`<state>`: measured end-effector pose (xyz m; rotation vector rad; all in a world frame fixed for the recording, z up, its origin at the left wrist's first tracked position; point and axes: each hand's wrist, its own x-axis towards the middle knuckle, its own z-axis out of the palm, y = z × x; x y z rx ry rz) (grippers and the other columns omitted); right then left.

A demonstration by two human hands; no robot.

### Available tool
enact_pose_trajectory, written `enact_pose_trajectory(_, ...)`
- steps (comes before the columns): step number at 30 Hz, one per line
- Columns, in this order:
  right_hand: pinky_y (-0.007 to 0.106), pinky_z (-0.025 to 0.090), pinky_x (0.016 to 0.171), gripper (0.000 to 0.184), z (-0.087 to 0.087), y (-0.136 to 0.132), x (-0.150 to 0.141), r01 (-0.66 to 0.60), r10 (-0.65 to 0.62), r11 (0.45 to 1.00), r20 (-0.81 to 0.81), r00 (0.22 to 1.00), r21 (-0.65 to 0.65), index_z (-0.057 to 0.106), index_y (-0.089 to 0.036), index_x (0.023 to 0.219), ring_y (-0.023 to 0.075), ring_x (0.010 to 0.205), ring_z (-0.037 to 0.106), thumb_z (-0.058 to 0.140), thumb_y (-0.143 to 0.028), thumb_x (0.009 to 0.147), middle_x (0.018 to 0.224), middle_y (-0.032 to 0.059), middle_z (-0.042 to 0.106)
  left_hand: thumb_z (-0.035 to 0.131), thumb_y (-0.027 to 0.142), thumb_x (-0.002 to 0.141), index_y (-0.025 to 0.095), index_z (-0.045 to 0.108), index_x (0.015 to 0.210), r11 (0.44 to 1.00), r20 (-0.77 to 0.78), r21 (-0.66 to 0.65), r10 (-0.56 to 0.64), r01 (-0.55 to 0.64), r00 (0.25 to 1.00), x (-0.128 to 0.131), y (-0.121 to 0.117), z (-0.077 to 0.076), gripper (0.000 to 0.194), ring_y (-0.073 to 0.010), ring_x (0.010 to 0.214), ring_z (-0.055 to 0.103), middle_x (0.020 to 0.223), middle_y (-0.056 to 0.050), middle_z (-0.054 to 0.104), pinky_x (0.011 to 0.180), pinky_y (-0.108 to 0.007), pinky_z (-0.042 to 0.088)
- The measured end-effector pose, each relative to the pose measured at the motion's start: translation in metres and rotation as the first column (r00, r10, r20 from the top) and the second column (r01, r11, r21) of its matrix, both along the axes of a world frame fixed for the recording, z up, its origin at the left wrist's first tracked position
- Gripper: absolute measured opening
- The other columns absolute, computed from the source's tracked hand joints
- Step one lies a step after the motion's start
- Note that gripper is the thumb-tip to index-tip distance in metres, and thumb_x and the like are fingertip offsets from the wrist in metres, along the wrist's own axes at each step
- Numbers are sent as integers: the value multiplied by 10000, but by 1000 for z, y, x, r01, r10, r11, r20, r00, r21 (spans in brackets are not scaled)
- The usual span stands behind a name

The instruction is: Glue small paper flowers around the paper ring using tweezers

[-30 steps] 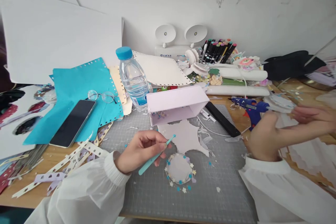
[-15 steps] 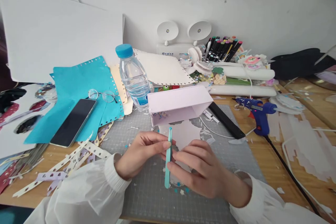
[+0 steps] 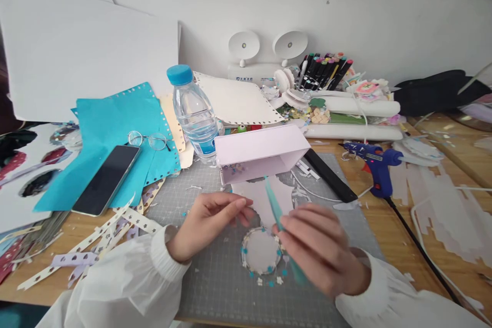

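Note:
My right hand (image 3: 317,246) is closed around teal tweezers (image 3: 273,202), blurred by motion, their narrow tip toward the box. To its left, the thumb and forefinger of my left hand (image 3: 215,220) are pinched together; whatever may be between them is too small to make out. Below and between the hands, a round pale disc (image 3: 262,251) lies on the grey cutting mat (image 3: 215,292), its rim dotted with small white and blue pieces. Several loose blue and white flower-shaped bits (image 3: 271,283) lie just in front of it.
Behind the hands stand a pale lilac open box (image 3: 263,146) and a water bottle (image 3: 194,118). A blue glue gun (image 3: 378,164) with its cord lies right, a black bar (image 3: 330,177) nearer. Left are a phone (image 3: 106,179), glasses (image 3: 148,139) and punched paper strips (image 3: 77,257).
My right hand has moved right with the tweezers, away from my left fingertips, and the tweezers now tilt the other way. The round disc has come into view; my left hand stays nearly still.

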<state>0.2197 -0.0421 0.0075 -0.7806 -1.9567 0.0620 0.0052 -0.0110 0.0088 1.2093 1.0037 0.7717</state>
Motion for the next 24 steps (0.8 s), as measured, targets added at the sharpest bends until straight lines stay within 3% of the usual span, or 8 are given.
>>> enact_pose_trajectory(2,361,592,701,309,-5,3,5,105,-100,982,-36,994,160,635,-262,870,176,811,645,694,-8,705,904,24,678,617,415,839,102,707,770,997,-95,65,37,-31,995,-3,3,-1,333,-111,516,573,630,-54,676,495,-198,443)
enact_pose_trajectory(3,380,589,683,295,-8,6,7,155,-141,972,-89,986,178,622,-243,907,193,829,645,667,-11,730,922,52,665,605,429,841,105,683,715,996,-132,88,32,-20,991,-5,5,-1,356,-93,475,525,566,-29,628,461,-186,407)
enact_pose_trajectory(5,391,578,640,262,-13,10,5,204,-191,979,-297,935,13,577,-240,966,210,829,647,615,-50,791,925,69,647,581,439,846,109,642,648,990,-195,106,-73,95,978,-9,7,1,390,-79,457,463,510,-4,553,433,-172,355)
enact_pose_trajectory(9,353,557,607,138,-16,18,-2,-20,-199,938,-587,785,-345,475,-258,995,160,683,645,538,-185,895,933,47,622,591,374,831,104,627,622,901,-301,97,-378,422,876,-12,7,5,344,-74,489,405,528,-2,515,427,-167,304)
enact_pose_trajectory(12,320,538,599,40,-17,20,-3,-240,-218,807,-650,728,-539,468,-249,965,116,599,606,490,-264,935,920,29,606,598,301,815,109,613,627,842,-265,75,-500,534,825,-11,3,3,270,-65,476,372,529,13,483,425,-169,292)
enact_pose_trajectory(15,282,510,529,85,-20,20,-3,-417,-190,670,-686,703,-614,459,-243,921,92,536,545,480,-324,940,866,3,580,572,261,817,119,564,594,842,-210,68,-512,535,833,-9,2,0,265,-64,477,357,523,22,451,436,-178,282)
enact_pose_trajectory(17,265,495,501,97,-21,18,-4,-480,-156,624,-699,698,-617,457,-246,924,87,527,526,488,-337,936,839,-11,563,562,279,819,126,528,581,861,-189,62,-486,504,853,-9,2,-1,285,-67,487,351,528,21,441,440,-184,273)
enact_pose_trajectory(24,246,490,526,58,-17,14,-9,-490,-76,602,-656,751,-630,480,-250,935,84,552,521,483,-307,939,855,-6,574,552,334,823,151,428,557,883,-149,46,-457,468,877,-9,2,-2,346,-62,484,274,516,43,345,440,-196,224)
